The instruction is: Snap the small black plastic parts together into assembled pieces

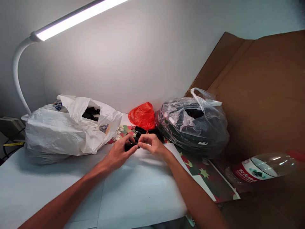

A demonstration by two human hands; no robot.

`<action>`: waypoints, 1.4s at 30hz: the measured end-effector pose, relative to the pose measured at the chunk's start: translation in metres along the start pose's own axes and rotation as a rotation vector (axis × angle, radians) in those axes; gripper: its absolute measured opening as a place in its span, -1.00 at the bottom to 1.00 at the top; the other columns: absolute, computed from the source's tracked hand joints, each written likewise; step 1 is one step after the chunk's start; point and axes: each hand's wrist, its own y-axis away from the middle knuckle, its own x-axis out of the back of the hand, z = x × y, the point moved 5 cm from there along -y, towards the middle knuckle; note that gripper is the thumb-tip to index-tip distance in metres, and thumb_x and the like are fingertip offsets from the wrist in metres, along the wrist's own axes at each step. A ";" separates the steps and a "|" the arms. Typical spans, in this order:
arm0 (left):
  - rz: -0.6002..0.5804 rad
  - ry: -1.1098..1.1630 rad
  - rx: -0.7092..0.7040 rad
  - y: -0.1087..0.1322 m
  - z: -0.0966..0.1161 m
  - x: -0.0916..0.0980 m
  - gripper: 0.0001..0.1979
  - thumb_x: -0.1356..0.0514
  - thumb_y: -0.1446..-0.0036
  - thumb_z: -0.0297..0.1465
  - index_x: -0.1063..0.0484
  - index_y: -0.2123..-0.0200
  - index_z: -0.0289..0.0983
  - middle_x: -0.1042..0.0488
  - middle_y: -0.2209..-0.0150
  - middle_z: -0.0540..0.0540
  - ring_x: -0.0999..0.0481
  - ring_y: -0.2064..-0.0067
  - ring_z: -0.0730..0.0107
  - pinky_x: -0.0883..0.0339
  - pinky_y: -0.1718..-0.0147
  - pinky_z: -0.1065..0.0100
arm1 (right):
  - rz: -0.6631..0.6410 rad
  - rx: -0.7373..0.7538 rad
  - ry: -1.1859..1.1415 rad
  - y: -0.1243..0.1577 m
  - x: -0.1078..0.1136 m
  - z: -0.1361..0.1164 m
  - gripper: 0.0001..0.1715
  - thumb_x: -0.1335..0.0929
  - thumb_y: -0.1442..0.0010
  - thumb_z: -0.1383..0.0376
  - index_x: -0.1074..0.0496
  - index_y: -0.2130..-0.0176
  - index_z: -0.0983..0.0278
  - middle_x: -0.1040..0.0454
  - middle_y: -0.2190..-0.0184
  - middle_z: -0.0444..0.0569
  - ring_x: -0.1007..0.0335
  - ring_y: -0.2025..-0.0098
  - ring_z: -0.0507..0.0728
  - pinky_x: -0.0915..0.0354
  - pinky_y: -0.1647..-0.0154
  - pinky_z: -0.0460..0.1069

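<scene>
My left hand (120, 151) is closed round a small black piece (130, 146), whose exact kind I cannot make out. Fingertips of my right hand (152, 144) pinch together at the right end of that piece, touching the left fingertips. Whether they grip the piece itself or something tiny is hidden. Just beyond the hands lie several black pieces (140, 129) on a patterned red and green sheet. Small silvery metal bits (118, 133) are scattered on the same sheet, left of the black pieces.
A white plastic bag (64, 130) holding black items stands at left, under a lit desk lamp (81, 19). Behind the hands sit a red bag (143, 116) and a clear bag (193, 127) of dark items. Cardboard (259, 95) and a plastic bottle (262, 170) are at right.
</scene>
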 end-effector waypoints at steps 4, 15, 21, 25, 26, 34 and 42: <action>0.037 -0.090 -0.016 0.000 -0.001 0.001 -0.76 -0.24 -0.24 -0.16 -0.40 0.30 -0.21 -0.41 0.43 0.05 -0.28 0.42 0.42 -0.08 0.45 0.41 | -0.001 0.006 0.099 0.001 -0.001 0.003 -0.58 -0.44 -0.32 -0.01 -0.48 0.35 0.27 -0.42 0.45 -0.12 -0.26 0.39 0.06 -0.18 0.37 -0.05; 0.146 0.111 -0.028 -0.004 -0.009 0.011 -0.70 -0.35 -0.18 -0.16 -0.45 0.14 -0.22 -0.56 0.28 -0.05 -0.49 0.32 0.35 -0.29 0.37 0.40 | 0.177 0.041 0.057 -0.002 -0.002 0.002 -0.59 -0.39 -0.36 -0.05 -0.50 0.24 0.24 -0.48 0.43 -0.10 -0.37 0.40 0.10 -0.30 0.35 -0.02; 0.140 0.223 -0.011 -0.003 -0.011 0.009 -0.66 -0.37 -0.19 -0.12 -0.45 0.13 -0.21 -0.60 0.22 -0.09 -0.56 0.29 0.33 -0.31 0.39 0.43 | 0.222 0.043 -0.007 -0.002 0.004 0.007 -0.56 -0.42 -0.33 -0.08 -0.46 0.28 0.24 -0.44 0.47 -0.13 -0.34 0.45 0.07 -0.30 0.37 -0.03; 0.142 0.225 0.008 -0.002 -0.012 0.009 -0.66 -0.37 -0.20 -0.11 -0.45 0.15 -0.22 -0.58 0.26 -0.07 -0.54 0.34 0.38 -0.33 0.41 0.43 | 0.239 0.046 0.041 -0.001 0.003 0.005 -0.57 -0.41 -0.34 -0.07 -0.46 0.28 0.23 -0.46 0.45 -0.11 -0.38 0.42 0.09 -0.32 0.36 -0.02; 0.143 0.231 0.017 -0.002 -0.012 0.008 -0.65 -0.37 -0.20 -0.10 -0.44 0.13 -0.21 -0.55 0.29 -0.04 -0.50 0.41 0.42 -0.30 0.46 0.44 | 0.250 0.049 0.038 -0.001 0.002 0.003 -0.57 -0.41 -0.34 -0.07 -0.47 0.27 0.23 -0.47 0.45 -0.11 -0.40 0.42 0.09 -0.34 0.36 -0.02; 0.151 0.321 -0.019 -0.005 -0.017 0.008 -0.44 -0.38 -0.16 -0.06 -0.33 -0.13 -0.11 -0.49 0.26 0.03 -0.31 0.54 0.55 -0.22 0.60 0.49 | 0.561 0.122 0.013 0.003 0.030 -0.020 -0.53 -0.48 -0.25 -0.12 -0.49 0.27 0.23 -0.53 0.46 -0.08 -0.50 0.46 0.12 -0.45 0.38 0.01; 0.238 0.344 0.016 0.004 -0.022 0.015 -0.63 -0.36 -0.11 -0.05 -0.56 0.16 -0.17 -0.50 0.34 -0.03 -0.31 0.53 0.45 -0.17 0.58 0.44 | 0.956 0.358 0.175 0.039 0.087 -0.076 -0.62 -0.53 -0.25 0.01 -0.56 0.20 0.27 -0.62 0.38 -0.02 -0.62 0.44 0.19 -0.57 0.36 0.06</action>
